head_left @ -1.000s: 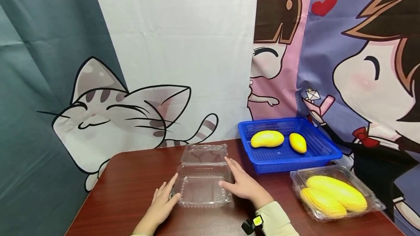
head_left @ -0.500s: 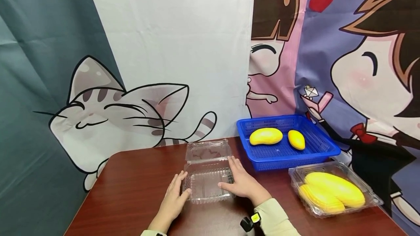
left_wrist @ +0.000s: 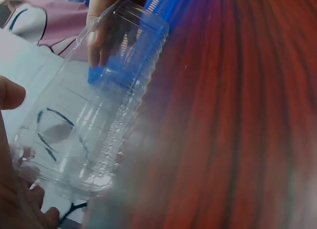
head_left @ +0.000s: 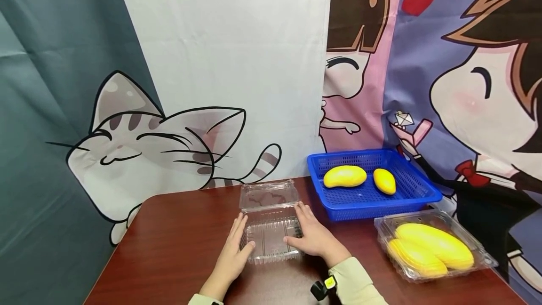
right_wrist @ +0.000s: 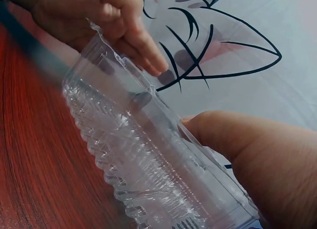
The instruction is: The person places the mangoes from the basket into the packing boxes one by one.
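Observation:
A hinged clear plastic container (head_left: 271, 239) stands in front of me on the table, its lid (head_left: 269, 195) laid back on the far side. Nothing lies inside it. My left hand (head_left: 230, 258) is along its left wall, fingers straight and pointing forward. On the opposite wall is my right hand (head_left: 316, 235), fingers extended outside and thumb over the rim. In the left wrist view the left thumb (left_wrist: 11, 93) stands apart from the container's wall. The right thumb (right_wrist: 213, 132) lies right at the rim in the right wrist view.
A blue plastic basket (head_left: 360, 201) at the back right holds two yellow mangoes, one longer mango (head_left: 345, 176) and one smaller mango (head_left: 384, 181). In front of it, a clear container (head_left: 383, 225) holds more yellow mangoes (head_left: 436, 246). A cartoon-printed cloth (head_left: 237, 60) hangs behind the table.
The container has shifted a little to the right and away from me, then stayed there. My left hand has moved right and forward alongside it; the right hand has barely moved.

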Demonstrator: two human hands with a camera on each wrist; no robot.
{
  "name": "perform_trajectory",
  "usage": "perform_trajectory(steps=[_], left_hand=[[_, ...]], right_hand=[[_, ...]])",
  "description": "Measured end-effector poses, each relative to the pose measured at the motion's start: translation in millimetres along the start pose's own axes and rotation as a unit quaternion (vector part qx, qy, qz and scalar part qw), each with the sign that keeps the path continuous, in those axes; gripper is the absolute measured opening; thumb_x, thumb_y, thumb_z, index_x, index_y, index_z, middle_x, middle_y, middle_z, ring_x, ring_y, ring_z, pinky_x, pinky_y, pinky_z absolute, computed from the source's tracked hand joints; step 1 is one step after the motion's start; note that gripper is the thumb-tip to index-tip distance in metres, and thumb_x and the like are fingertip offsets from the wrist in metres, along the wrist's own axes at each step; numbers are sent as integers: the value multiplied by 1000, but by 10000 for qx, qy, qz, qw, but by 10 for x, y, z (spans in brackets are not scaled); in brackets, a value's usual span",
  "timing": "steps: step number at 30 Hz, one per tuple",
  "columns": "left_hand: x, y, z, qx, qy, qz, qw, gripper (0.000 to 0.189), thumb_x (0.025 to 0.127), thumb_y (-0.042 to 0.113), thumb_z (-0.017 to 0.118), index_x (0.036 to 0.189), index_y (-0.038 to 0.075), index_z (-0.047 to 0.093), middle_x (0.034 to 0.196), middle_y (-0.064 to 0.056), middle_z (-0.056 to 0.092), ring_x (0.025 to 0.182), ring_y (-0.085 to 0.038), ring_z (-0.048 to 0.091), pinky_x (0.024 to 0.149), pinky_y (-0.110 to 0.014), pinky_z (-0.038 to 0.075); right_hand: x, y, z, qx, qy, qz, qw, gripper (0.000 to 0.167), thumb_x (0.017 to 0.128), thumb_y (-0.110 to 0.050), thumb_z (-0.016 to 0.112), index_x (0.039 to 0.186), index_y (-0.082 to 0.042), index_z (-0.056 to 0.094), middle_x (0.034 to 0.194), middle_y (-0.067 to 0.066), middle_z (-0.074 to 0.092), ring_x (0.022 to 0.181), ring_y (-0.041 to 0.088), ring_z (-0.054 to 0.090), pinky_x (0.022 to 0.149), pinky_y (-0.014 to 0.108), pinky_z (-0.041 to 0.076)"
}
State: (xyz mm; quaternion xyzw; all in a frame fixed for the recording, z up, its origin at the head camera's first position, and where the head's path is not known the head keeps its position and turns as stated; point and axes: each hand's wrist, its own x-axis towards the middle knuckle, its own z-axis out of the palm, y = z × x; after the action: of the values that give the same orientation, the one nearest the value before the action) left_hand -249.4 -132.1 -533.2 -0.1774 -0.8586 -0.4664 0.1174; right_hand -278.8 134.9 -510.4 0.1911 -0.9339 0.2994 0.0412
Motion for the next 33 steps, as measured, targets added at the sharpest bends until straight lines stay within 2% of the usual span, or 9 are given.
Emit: perform_trajectory(steps=[4,12,17,22,26,30,33], left_hand=[[3,-34,36,74,160,-36,9998,73,91,11,62,157,2,32,165,-18,23,151,-45,16,114,-69,20],[3,-109,18,150,382,278,9988,77,87,8,64,157,4,34,165,-17,25,147,-39,30,109,-66,33],[-40,-146,47,209,368,191,9989,76,86,8,65,156,5,36,164,-15,27,147,-38,31,108,-65,35],[-108,-159,76,225,308,163,9991,73,87,9,63,155,4,37,164,-17,26,147,-41,30,108,-67,34],[-135,-158,83,195,250,168,9994,73,89,9,63,156,6,36,165,-17,25,148,-42,27,108,-69,31],[-120,-164,79,264,263,278,9989,73,88,9,63,157,8,36,165,-18,25,148,-44,25,107,-72,30],[-90,-169,70,335,290,396,9982,73,88,10,63,156,8,38,164,-18,25,148,-44,26,107,-73,30]], right_hand=[[9,3,10,45,25,-45,10000,103,83,-50,75,155,7,29,162,28,22,150,46,18,119,56,24],[55,-18,-29,161,204,-104,9996,100,84,-50,73,156,4,30,161,28,26,150,46,18,119,56,24],[20,-65,-225,293,407,-121,9987,94,87,-48,73,158,-3,31,161,26,28,149,44,24,115,60,29],[-21,-114,-660,408,743,-90,9964,86,92,-43,70,158,-5,30,160,24,32,146,42,32,116,60,29],[-29,-168,-1114,346,791,69,9962,78,95,-38,67,155,-1,34,154,28,39,141,45,39,114,61,30],[10,-215,-1577,38,930,378,9949,73,96,-36,66,153,-1,37,149,31,42,136,49,42,111,64,33],[88,-130,-1862,-305,961,628,9929,74,96,-36,64,153,2,34,149,34,40,138,51,37,110,66,32]])
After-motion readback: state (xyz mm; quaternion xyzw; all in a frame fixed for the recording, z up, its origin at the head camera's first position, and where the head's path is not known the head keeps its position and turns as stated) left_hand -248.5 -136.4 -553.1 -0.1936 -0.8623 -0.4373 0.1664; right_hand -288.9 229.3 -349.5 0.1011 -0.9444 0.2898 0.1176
